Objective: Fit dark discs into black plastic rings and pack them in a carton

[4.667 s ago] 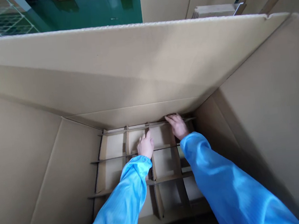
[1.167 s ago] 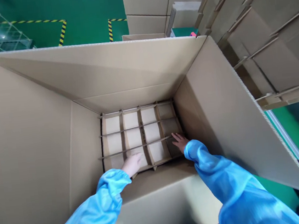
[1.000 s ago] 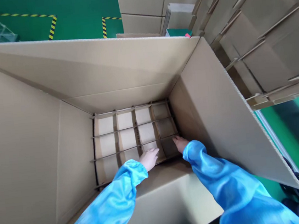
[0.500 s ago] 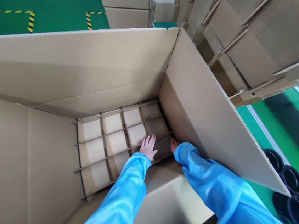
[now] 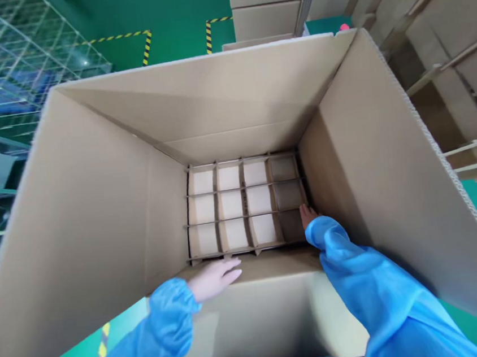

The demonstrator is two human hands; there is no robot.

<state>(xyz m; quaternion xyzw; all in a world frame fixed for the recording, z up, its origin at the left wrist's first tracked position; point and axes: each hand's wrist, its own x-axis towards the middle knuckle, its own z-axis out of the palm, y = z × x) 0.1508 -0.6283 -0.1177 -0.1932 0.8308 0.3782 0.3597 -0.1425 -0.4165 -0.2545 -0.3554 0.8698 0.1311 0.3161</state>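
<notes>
Head cam looks down into a big corrugated carton (image 5: 387,129) with a cardboard divider grid (image 5: 245,203) sitting deep inside. Left hand (image 5: 214,278) is open and flat, grip released, fingertips just beside the grid's near edge. Right hand (image 5: 307,215) sits at the grid's near right corner, but the blue sleeve (image 5: 340,253) crowds it, so I can't tell whether that grip is closed. Tip: flat, open fingers suit thin dividers like these, since pinching can kink them.
</notes>
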